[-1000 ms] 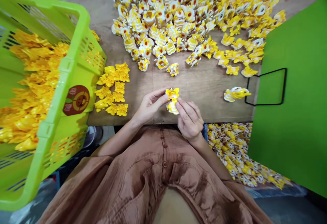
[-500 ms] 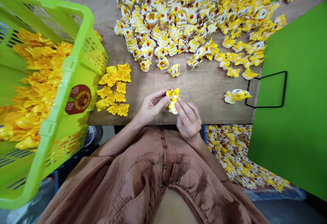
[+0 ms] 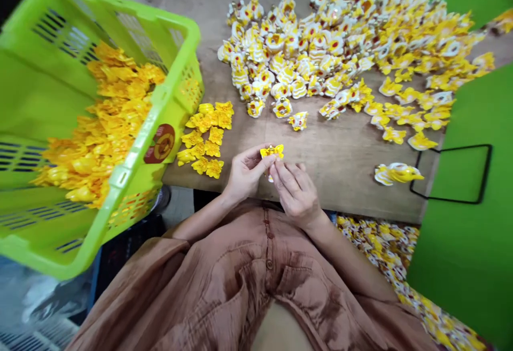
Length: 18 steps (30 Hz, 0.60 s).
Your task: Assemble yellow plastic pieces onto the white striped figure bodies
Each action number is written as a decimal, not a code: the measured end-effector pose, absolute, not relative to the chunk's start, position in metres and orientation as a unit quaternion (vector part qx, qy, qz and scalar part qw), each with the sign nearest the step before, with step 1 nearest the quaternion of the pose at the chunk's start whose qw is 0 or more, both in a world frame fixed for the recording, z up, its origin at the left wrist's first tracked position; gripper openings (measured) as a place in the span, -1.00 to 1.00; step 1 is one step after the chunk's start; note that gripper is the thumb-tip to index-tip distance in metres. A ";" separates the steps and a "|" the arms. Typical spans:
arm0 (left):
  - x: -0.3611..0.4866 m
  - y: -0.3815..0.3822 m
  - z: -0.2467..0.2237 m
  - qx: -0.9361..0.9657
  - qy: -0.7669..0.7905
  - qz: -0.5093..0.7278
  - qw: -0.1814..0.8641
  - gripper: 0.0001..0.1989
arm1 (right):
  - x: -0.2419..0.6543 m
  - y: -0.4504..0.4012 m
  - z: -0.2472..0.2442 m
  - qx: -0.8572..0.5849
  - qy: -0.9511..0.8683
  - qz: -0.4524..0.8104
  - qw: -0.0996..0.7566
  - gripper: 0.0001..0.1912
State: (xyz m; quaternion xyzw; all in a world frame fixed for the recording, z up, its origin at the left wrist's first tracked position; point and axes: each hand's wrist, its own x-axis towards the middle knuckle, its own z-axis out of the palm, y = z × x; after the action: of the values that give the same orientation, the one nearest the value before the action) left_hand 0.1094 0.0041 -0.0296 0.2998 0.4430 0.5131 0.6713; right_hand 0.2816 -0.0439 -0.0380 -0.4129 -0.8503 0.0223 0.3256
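Both hands meet over the table's near edge around a small yellow-and-white plastic toy figure point(image 3: 273, 151). My left hand point(image 3: 245, 176) pinches it from the left with thumb and fingers. From the right, the fingertips of my right hand point(image 3: 297, 189) press on its lower part, covering most of it. The figure's yellow, pointed top shows above the fingers. Left of the hands lie several loose yellow star-shaped pieces point(image 3: 212, 149). A single yellow, white and red figure point(image 3: 298, 121) lies just beyond the hands.
A lime-green basket point(image 3: 120, 177) of yellow pieces point(image 3: 116, 121) stands on the left. A large heap of yellow-and-white figures point(image 3: 296, 57) covers the back. One longer piece point(image 3: 396, 173) lies right, near a black wire loop point(image 3: 484, 180) and green panel point(image 3: 465, 255). More pieces point(image 3: 377, 244) sit below the table.
The camera view has turned, so the basket and the heap appear farther right. My right fingers now cover more of the figure's lower part. Both hands still hold it.
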 end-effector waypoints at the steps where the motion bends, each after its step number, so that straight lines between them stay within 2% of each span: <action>1: 0.100 0.004 -0.031 0.275 0.446 0.523 0.672 -0.60 | 0.280 -0.033 -0.030 -0.381 -0.860 0.061 0.333 -0.39; 3: 0.079 0.003 -0.033 0.227 0.463 0.543 0.662 -0.62 | 0.272 -0.004 -0.017 -0.331 -0.862 0.146 0.354 -0.39; 6: 0.048 0.002 -0.032 0.177 0.495 0.573 0.629 -0.67 | 0.239 0.049 -0.012 -0.341 -0.862 0.171 0.334 -0.58; 8: 0.034 0.003 -0.029 0.155 0.501 0.581 0.622 -0.70 | 0.205 0.083 -0.017 -0.358 -0.891 0.135 0.245 -0.66; 10: 0.025 0.004 -0.025 0.135 0.495 0.571 0.641 -0.71 | 0.172 0.107 -0.024 -0.382 -0.910 0.105 0.118 -0.65; 12: 0.020 0.004 -0.021 0.107 0.487 0.548 0.672 -0.74 | 0.155 0.117 -0.028 -0.401 -0.911 0.090 0.043 -0.64; 14: 0.016 0.002 -0.018 0.082 0.486 0.522 0.696 -0.77 | 0.164 0.112 -0.027 -0.418 -0.903 0.087 0.049 -0.66; 18: 0.015 -0.001 -0.021 0.105 0.482 0.487 0.721 -0.72 | 0.252 0.083 -0.016 -0.447 -0.876 0.128 0.130 -0.76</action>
State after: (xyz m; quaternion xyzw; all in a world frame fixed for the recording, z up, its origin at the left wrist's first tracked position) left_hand 0.0153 -0.0011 -0.0208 0.1053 0.4818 0.4873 0.7206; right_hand 0.2521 0.0834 -0.0155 -0.4468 -0.8759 0.1276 0.1302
